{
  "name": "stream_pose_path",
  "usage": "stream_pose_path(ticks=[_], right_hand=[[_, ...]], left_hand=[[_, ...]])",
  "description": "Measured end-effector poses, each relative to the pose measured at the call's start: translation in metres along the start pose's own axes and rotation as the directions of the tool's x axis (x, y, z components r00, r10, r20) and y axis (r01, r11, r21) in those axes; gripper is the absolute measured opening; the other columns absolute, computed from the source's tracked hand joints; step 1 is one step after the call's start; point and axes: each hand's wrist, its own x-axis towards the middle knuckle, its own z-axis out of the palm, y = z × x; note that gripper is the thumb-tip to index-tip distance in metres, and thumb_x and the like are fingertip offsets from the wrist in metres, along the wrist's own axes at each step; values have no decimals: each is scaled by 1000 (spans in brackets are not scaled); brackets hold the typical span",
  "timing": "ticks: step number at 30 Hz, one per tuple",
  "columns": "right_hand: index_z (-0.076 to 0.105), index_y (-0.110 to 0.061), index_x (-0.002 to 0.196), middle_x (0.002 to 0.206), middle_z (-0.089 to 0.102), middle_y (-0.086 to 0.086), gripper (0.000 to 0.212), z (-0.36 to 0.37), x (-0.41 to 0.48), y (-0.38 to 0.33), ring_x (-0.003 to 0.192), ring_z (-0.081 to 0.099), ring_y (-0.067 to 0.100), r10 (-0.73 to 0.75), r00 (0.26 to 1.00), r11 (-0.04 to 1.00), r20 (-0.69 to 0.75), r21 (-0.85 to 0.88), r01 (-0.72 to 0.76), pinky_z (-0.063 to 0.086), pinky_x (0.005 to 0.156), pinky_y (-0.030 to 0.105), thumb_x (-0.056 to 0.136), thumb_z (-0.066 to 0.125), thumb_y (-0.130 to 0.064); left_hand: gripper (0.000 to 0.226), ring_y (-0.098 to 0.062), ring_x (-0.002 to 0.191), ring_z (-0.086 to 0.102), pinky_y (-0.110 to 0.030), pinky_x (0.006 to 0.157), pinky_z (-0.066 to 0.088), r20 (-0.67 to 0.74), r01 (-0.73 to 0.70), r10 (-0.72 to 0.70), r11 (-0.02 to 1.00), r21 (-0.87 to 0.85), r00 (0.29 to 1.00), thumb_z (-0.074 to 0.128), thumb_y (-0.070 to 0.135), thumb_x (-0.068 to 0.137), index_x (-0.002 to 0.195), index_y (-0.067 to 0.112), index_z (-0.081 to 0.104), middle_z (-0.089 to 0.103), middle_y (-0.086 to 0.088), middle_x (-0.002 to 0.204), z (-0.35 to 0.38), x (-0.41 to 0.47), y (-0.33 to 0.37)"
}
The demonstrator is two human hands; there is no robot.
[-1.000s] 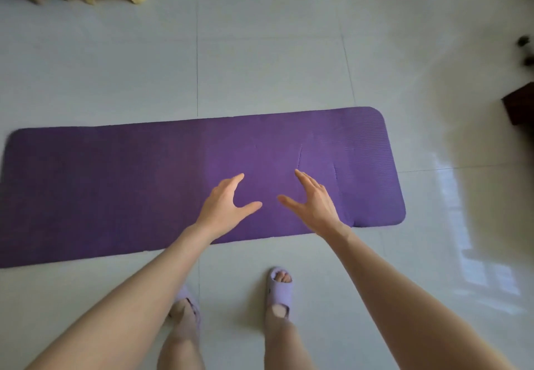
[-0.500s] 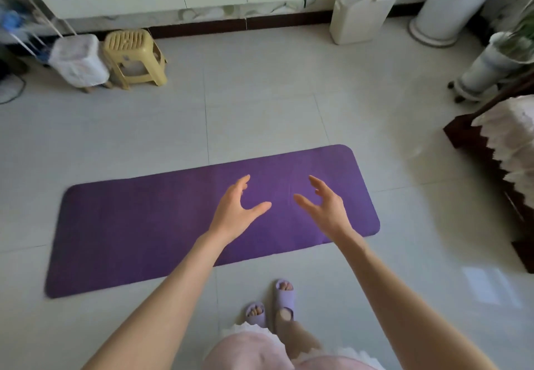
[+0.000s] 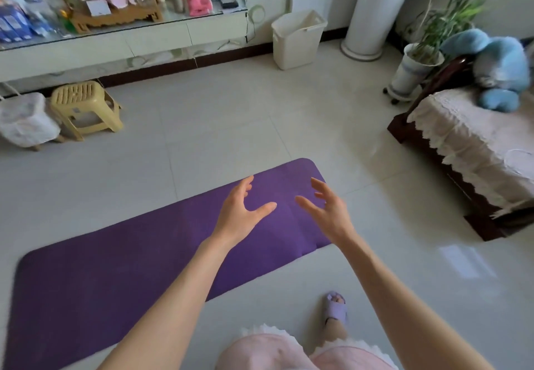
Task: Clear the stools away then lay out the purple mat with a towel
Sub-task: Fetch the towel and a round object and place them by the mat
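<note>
The purple mat [image 3: 115,268] lies unrolled on the floor [image 3: 219,127], long axis left to right, bare of any towel. The left hand [image 3: 239,213] and right hand [image 3: 328,215] hover equally near above its right end, fingers [image 3: 320,187] spread, empty; the stool [image 3: 83,106] stands by the floor's far-left edge

One view only, worn on the head: wide-angle, tilted forward and down over the floor [image 3: 231,115]. Left hand [image 3: 238,215] and right hand [image 3: 332,216] hang mid-frame, near the lens. The mat [image 3: 115,268] crosses the lower half, and the shelf [image 3: 159,37] by the far wall lines the top.
</note>
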Motion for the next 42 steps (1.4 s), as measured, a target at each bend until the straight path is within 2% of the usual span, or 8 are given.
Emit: stream_pose_path(ticks=[2,8,13,14,20,27,33,42], right_hand=[[48,-26,137,131,54,-13,64,-29,12,9,115,53,7,-8,999,1000,-41,4,8,37,79,10,79,71,-43],[49,-20,138,137,53,-7,62,-147,63,45,117,54,10,5,990,998,-138,57,3,36,83,13,82,71,-37],[49,-18,137,136,55,-3,60,-252,106,68,114,54,9,-25,982,999,-187,31,32,36,88,18,83,71,-33],[49,-19,137,136,55,-3,60,-295,127,80,114,54,9,-30,979,999,-203,29,37,36,89,19,83,71,-33],[48,-20,137,134,56,-4,58,-384,189,104,115,55,10,-10,970,999,-243,47,22,36,91,19,84,70,-33],[50,-22,135,128,57,-7,57,-440,313,115,110,57,6,-33,968,997,-248,61,49,39,89,16,83,70,-37],[52,-26,133,118,59,-12,55,-479,478,109,101,58,2,-50,973,996,-225,59,65,38,77,0,82,71,-37],[52,-24,132,115,62,-8,55,-485,691,40,102,63,9,-86,993,991,-85,94,94,48,92,27,82,71,-37]], left_hand=[[80,-4,123,43,-22,94,33,33,-26,26,1000,0,999,76,45,74,141,30,35,45,8,140,26,16,19],[78,-5,122,46,-21,93,32,96,-78,83,996,-50,992,76,43,74,140,32,37,47,9,137,142,69,90],[74,-2,120,47,-13,87,34,61,-77,85,989,-126,995,76,43,74,137,33,39,49,12,134,236,102,149],[74,-2,121,47,-13,88,34,65,-81,90,988,-131,994,75,44,74,137,31,39,49,11,135,275,120,174],[74,-4,124,46,-21,96,34,109,-92,107,987,-133,988,75,42,74,137,33,38,49,8,135,356,175,233],[75,-2,122,46,-20,94,34,90,-140,150,985,-102,985,75,44,73,137,36,38,49,13,132,415,288,287],[74,-4,118,50,-24,98,36,10,-130,133,982,-140,991,77,36,74,137,32,40,51,10,128,453,431,328],[74,-3,115,51,-27,99,37,-128,-71,50,983,-167,991,79,36,73,136,33,40,53,10,126,426,608,377]])
